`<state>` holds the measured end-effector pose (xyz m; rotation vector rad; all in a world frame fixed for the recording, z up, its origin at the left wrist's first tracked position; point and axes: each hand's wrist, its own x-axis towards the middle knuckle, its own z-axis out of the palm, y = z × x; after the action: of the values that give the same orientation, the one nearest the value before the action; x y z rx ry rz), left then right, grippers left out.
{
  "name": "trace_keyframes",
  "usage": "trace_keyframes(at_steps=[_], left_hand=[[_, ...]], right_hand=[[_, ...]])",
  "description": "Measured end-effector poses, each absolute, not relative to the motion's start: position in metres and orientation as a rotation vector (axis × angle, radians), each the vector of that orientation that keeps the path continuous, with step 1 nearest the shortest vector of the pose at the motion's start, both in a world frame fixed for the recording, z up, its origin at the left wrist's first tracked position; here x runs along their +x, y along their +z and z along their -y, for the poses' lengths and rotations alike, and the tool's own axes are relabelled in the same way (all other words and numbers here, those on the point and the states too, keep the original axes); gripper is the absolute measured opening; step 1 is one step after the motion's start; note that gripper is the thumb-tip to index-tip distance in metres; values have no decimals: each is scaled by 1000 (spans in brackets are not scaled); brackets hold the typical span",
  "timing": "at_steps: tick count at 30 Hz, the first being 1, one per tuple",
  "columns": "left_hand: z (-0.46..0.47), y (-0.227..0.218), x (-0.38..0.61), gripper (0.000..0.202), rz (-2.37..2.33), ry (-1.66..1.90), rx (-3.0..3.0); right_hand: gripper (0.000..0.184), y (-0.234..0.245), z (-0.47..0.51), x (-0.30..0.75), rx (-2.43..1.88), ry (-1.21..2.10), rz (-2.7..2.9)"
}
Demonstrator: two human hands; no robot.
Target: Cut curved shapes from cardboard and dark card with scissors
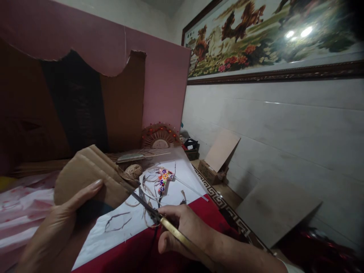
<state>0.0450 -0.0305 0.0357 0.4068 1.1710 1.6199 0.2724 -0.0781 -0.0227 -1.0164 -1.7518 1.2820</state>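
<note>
In the head view, the person's left hand (62, 223) grasps a brown cardboard piece (76, 178), thumb laid flat across its near face, fingers behind it. The piece is held up at the left of centre, above the white sheet (173, 157) and in front of a large box (123, 113). Its left end is rounded in a smooth curve, while the upper edge shows several layers or folds, stepped one behind another. The right side looks rougher and darker, and a dark bluish patch shows along the bottom.

The right hand (184, 231) is closed around the golden handle of a pair of scissors (169, 225). The dark blades point up and to the left, reaching the right edge of the cardboard; whether they bite into it cannot be told. Just beyond that edge sits a ball of twine (133, 171). To its right, a floral-print shape (165, 180), white with multicoloured flowers, lies on the sheet among loose strands. Red cloth (127, 254) spreads along the near side.

As for writing, the large box bears a dark vertical band with faint lettering, too dim to read. Tiny dark marks at the upper left of the framed horse picture (216, 41) are too small to make out.
</note>
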Motion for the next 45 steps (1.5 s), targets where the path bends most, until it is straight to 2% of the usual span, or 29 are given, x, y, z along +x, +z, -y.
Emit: trace_keyframes(at_steps=[7, 13, 18, 28, 33, 40, 42, 45], left_hand=[[36, 37, 50, 44, -1149, 1693, 527], [40, 38, 54, 43, -1153, 1659, 516], [39, 34, 54, 34, -1135, 1661, 509], [40, 37, 67, 45, -1132, 1657, 535], [41, 37, 69, 40, -1096, 1650, 529], [39, 41, 63, 33, -1121, 1658, 518], [40, 42, 63, 28, -1115, 1653, 484], [41, 43, 65, 34, -1119, 1647, 470]], right_hand=[[53, -29, 73, 271, -1021, 1257, 1739], [59, -21, 74, 268, -1117, 1157, 1799], [67, -16, 74, 269, -1144, 1118, 1850], [64, -16, 76, 271, -1100, 1116, 1829], [65, -15, 75, 272, -1087, 1164, 1802], [84, -19, 71, 276, -977, 1332, 1816], [83, -21, 70, 276, -972, 1355, 1805], [81, -22, 70, 273, -989, 1362, 1774]])
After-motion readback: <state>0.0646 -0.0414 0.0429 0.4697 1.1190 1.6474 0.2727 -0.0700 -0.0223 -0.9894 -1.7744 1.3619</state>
